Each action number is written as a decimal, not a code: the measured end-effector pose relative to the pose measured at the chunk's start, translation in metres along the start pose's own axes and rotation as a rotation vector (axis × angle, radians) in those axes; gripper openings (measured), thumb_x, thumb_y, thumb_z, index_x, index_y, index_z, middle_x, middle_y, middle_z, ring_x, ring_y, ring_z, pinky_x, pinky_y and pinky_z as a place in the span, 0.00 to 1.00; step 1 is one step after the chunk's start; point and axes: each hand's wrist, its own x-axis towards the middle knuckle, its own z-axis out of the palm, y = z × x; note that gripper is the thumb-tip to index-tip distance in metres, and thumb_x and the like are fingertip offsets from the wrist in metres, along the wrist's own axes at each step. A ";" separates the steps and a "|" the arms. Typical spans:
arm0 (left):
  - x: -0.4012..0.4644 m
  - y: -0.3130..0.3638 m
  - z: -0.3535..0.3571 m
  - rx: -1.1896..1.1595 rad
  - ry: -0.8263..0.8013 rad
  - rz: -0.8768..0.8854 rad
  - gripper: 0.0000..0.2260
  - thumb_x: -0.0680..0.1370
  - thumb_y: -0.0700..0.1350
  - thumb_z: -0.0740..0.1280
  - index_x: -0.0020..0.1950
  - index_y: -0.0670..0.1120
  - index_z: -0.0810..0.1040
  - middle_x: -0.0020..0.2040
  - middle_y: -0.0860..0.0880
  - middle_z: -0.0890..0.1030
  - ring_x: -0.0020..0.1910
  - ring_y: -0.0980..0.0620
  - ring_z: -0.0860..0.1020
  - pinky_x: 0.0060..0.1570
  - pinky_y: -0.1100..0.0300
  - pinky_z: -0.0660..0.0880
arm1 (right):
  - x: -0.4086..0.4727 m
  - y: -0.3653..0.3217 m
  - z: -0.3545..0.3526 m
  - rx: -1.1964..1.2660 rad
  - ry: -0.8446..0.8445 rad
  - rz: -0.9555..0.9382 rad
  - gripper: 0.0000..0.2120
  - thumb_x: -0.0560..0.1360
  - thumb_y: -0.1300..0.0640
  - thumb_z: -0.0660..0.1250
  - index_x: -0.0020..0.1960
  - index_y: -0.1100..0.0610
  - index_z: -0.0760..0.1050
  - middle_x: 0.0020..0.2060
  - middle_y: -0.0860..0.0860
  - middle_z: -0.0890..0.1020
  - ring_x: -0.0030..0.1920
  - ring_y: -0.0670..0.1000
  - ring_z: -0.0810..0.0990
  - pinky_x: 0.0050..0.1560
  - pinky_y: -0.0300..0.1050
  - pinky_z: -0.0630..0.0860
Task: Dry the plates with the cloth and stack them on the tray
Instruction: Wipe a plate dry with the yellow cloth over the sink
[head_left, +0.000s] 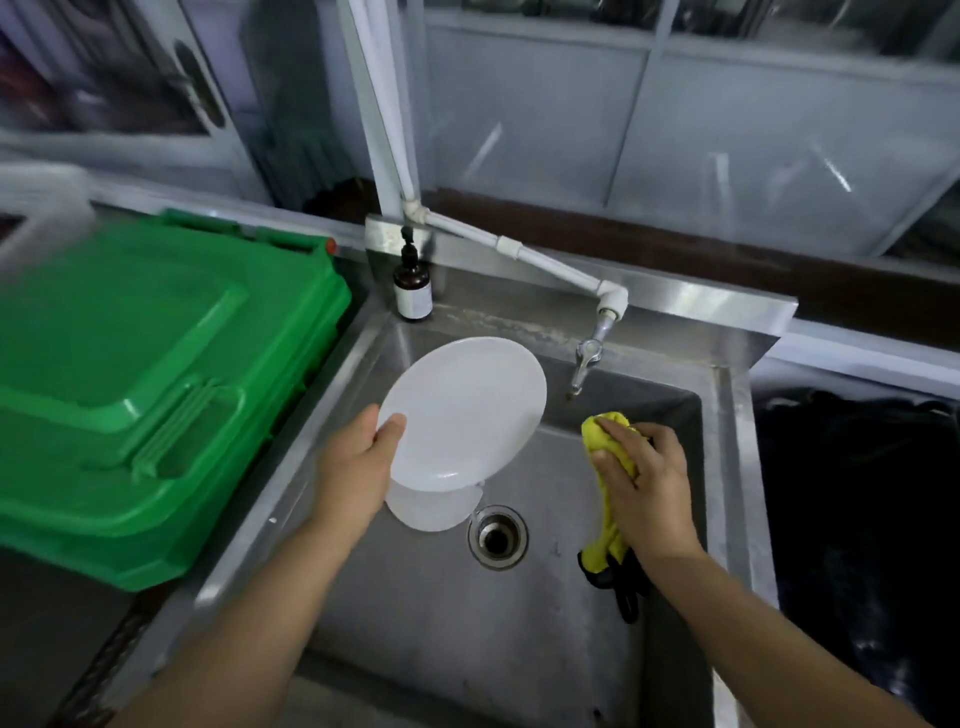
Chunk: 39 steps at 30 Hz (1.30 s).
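My left hand (358, 467) grips the left rim of a white plate (467, 410), thumb on its face, holding it tilted above the steel sink (519, 623). Under it another white plate (431, 509) lies in the basin, mostly hidden by the raised one. My right hand (644, 478) holds a bunched yellow cloth (610, 436) over the right side of the basin, a hand's width right of the raised plate. The cloth's dark-edged end hangs down below my wrist. No tray shows in this view.
A green plastic bin lid (145, 374) fills the left counter. A brown pump bottle (413, 291) stands at the sink's back left corner. A tap (587, 358) on a white pipe juts over the basin; the drain (497, 535) sits mid-basin. Something dark (857, 519) lies on the right.
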 end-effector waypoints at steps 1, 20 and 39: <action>-0.006 0.015 -0.007 0.017 0.023 0.040 0.15 0.80 0.49 0.62 0.47 0.35 0.75 0.46 0.33 0.79 0.42 0.42 0.78 0.43 0.47 0.73 | 0.003 -0.010 -0.008 0.042 0.017 0.004 0.16 0.76 0.59 0.68 0.63 0.52 0.76 0.54 0.48 0.68 0.58 0.51 0.69 0.60 0.42 0.67; -0.050 0.177 -0.130 -0.141 0.070 0.522 0.09 0.74 0.53 0.64 0.46 0.50 0.79 0.42 0.48 0.83 0.43 0.48 0.80 0.46 0.45 0.77 | 0.020 -0.197 -0.107 0.386 0.080 -0.360 0.11 0.72 0.57 0.72 0.42 0.41 0.77 0.47 0.45 0.75 0.47 0.33 0.74 0.47 0.23 0.68; -0.036 0.199 -0.166 -0.519 0.121 0.521 0.17 0.79 0.52 0.62 0.34 0.44 0.73 0.31 0.53 0.77 0.29 0.59 0.73 0.29 0.66 0.69 | -0.011 -0.277 -0.098 0.171 0.693 -0.683 0.19 0.75 0.52 0.62 0.66 0.50 0.71 0.56 0.46 0.65 0.57 0.44 0.66 0.62 0.32 0.63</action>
